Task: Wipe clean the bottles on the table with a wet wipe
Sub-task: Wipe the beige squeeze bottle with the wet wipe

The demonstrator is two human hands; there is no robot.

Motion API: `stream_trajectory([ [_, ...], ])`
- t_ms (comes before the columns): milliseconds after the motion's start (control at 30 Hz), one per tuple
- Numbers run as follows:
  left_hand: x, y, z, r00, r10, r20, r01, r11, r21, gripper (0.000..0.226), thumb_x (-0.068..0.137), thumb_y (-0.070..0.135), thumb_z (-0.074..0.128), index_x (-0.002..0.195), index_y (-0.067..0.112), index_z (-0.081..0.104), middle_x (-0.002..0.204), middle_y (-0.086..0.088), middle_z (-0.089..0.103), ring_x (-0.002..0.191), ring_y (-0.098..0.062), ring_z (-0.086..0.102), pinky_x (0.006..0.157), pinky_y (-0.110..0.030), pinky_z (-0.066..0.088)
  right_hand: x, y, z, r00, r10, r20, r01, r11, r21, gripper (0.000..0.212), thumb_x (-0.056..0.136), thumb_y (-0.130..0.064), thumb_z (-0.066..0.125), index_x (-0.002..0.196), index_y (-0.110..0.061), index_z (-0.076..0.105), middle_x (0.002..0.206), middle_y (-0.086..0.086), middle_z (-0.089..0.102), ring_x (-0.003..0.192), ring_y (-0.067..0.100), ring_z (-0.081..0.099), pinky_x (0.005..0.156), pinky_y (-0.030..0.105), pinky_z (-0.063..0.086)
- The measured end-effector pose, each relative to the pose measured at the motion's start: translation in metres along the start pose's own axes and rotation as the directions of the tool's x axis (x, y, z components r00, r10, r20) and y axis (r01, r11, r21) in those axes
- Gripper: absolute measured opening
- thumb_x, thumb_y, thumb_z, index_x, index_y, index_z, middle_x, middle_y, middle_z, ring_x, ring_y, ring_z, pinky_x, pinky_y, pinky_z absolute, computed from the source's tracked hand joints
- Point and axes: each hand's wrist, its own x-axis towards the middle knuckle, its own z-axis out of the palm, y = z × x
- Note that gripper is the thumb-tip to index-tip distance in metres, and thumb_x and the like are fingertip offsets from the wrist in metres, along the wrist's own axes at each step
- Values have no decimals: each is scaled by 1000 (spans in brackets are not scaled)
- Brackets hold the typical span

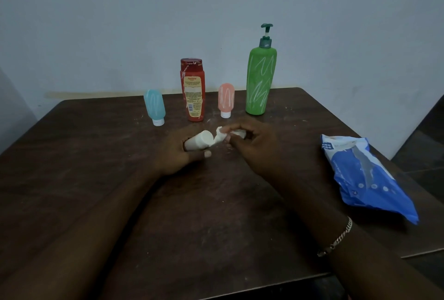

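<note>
My left hand (179, 155) grips a small white bottle (199, 143) lying sideways just above the table's middle. My right hand (252, 146) pinches a crumpled white wet wipe (219, 135) against the bottle's end. Behind them stand several bottles in a row, all marked with white scribbles: a blue tube (155, 107) on its white cap, a red bottle (193, 89) with a yellow label, a pink tube (226, 100) on its cap, and a tall green pump bottle (260, 78).
A blue wet wipe pack (365, 177) lies at the right of the dark wooden table (96, 179), near its right edge. White powder specks dot the tabletop around the bottles. A pale wall stands close behind the table. A chain bracelet (336, 239) is on my right wrist.
</note>
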Motion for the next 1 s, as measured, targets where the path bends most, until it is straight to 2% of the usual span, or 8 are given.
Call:
stream_trajectory([
  [100,2,-1,3,1000,4,-3,-4,999,38,54,80,41,79,131,35,58,126,12,64,114,-8,59,103,-45,49,0,-6,-4,999,-45,12,45,999,31,15,83,-6,73,96,-12,75,98,-5,70,94,7,66,84,28,56],
  [167,1,1,5,1000,-4,-15,5,999,46,55,82,39,78,132,36,57,130,11,63,116,-9,58,105,-44,48,-1,-10,-4,997,-62,50,61,998,13,13,84,-15,75,96,-14,74,99,-8,68,95,5,65,84,24,54],
  [333,-1,4,7,998,61,-18,-60,996,69,53,83,35,78,132,33,56,132,10,61,116,-6,56,103,-34,46,-1,-7,10,1000,-25,-1,25,999,-31,24,80,-21,79,102,-22,70,99,-11,70,93,4,67,83,32,57],
  [467,0,4,9,999,-5,-35,6,1000,22,56,82,31,79,133,31,56,133,7,61,117,-9,56,104,-34,45,-1,-6,10,993,-108,40,113,985,-133,18,82,-20,77,100,-16,76,100,-7,64,93,2,60,81,15,49],
  [567,1,4,9,999,-9,-52,9,1000,13,59,82,28,80,135,28,55,133,8,59,116,-8,54,102,-30,43,-5,-4,10,988,-112,104,127,980,-155,26,83,-24,77,108,-16,75,103,-9,62,95,3,60,80,16,50],
  [733,-3,10,10,995,91,-39,-88,993,73,49,83,29,79,128,27,60,127,9,63,113,-8,57,98,-28,46,0,-3,14,993,-114,4,113,983,-145,12,80,-12,78,91,-13,77,92,-8,68,85,3,62,77,13,47],
  [867,-4,8,11,997,53,-57,-50,998,49,52,82,26,80,129,29,60,130,9,62,116,-7,56,95,-22,42,-4,-2,11,995,-98,37,103,975,-195,8,80,-15,78,87,-15,76,91,-7,70,84,5,63,76,21,50],
  [1000,-5,13,11,992,121,-44,-117,989,89,45,83,26,79,125,25,64,125,10,64,112,-6,57,87,-11,39,-1,-8,15,994,-112,19,113,983,-146,8,78,-11,78,86,-13,75,85,-18,61,82,-3,59,74,8,43],
])
